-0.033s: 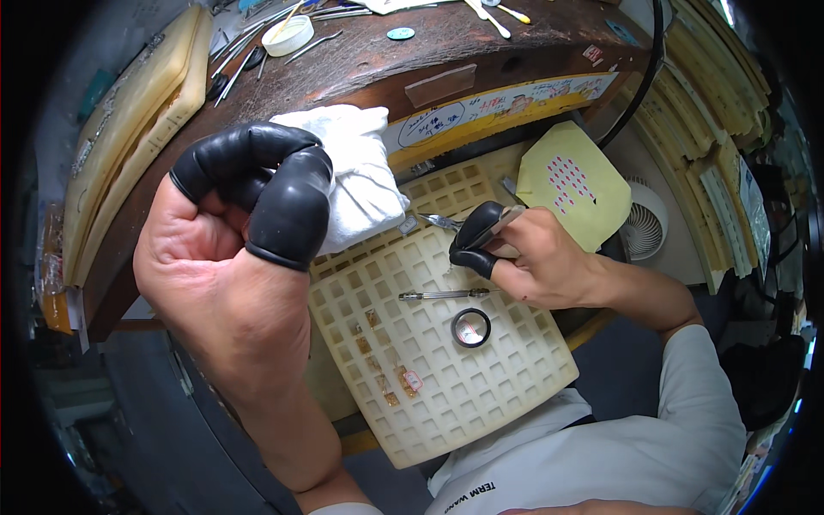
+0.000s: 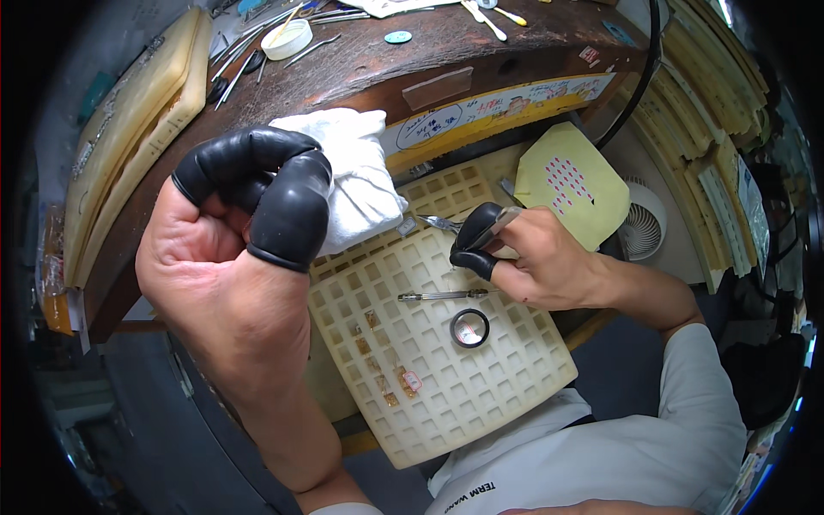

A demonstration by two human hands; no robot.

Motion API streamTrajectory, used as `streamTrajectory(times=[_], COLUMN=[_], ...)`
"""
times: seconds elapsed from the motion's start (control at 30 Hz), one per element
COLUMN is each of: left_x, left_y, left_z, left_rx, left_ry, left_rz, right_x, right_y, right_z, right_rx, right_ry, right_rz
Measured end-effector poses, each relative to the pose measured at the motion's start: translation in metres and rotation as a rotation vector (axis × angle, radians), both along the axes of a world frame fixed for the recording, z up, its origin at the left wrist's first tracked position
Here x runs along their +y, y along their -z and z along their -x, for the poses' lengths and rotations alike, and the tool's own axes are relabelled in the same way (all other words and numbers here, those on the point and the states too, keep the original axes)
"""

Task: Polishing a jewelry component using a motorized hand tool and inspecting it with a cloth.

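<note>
My left hand (image 2: 232, 223), with black rubber cots on its thumb and fingers, is raised at the left. Its fingertips are closed in a pinch; whatever lies between them is hidden. Behind it sits a folded white cloth (image 2: 352, 184). My right hand (image 2: 532, 257), also in black cots, is closed on a slim flat metal tool (image 2: 498, 225), apparently tweezers. A tiny bit hangs under its fingertips, too small to name. Below is a cream tray (image 2: 481, 386) of square pockets, bearing a pen (image 2: 442, 295), a round black-rimmed case (image 2: 470, 328) and gold-coloured pieces (image 2: 403, 379) in several pockets.
A pointed metal tool (image 2: 439, 223) lies just left of my right hand. Beyond are a yellow sheet (image 2: 571, 184) with pink marks and a white fan (image 2: 644, 223). The wooden bench (image 2: 378, 60) carries metal tools, a white lid (image 2: 287, 39) and swabs. Stacked trays (image 2: 137, 137) flank it.
</note>
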State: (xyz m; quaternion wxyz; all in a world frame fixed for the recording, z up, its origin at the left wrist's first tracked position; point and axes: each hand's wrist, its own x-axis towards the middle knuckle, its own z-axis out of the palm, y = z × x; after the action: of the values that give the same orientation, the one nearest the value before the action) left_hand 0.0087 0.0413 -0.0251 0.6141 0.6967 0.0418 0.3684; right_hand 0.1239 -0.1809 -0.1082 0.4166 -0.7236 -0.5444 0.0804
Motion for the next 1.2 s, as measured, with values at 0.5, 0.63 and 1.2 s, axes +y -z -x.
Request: streamTrajectory(times=[0.5,0.63,1.2], left_x=[-0.048,-0.064,-0.076], left_y=[-0.024,-0.02,0.001], left_z=[0.018,0.023,0.009], left_rx=[0.0,-0.013,-0.288], left_ry=[-0.093,-0.052,-0.048], left_rz=[-0.148,-0.182,-0.065], right_x=[0.005,0.002,0.021], right_y=[-0.094,-0.112,-0.157], right_z=[-0.009,-0.007,0.008], right_rx=[0.948,1.006,0.948], right_ry=[0.174,0.09,0.044], right_rz=[0.037,-0.051,-0.374])
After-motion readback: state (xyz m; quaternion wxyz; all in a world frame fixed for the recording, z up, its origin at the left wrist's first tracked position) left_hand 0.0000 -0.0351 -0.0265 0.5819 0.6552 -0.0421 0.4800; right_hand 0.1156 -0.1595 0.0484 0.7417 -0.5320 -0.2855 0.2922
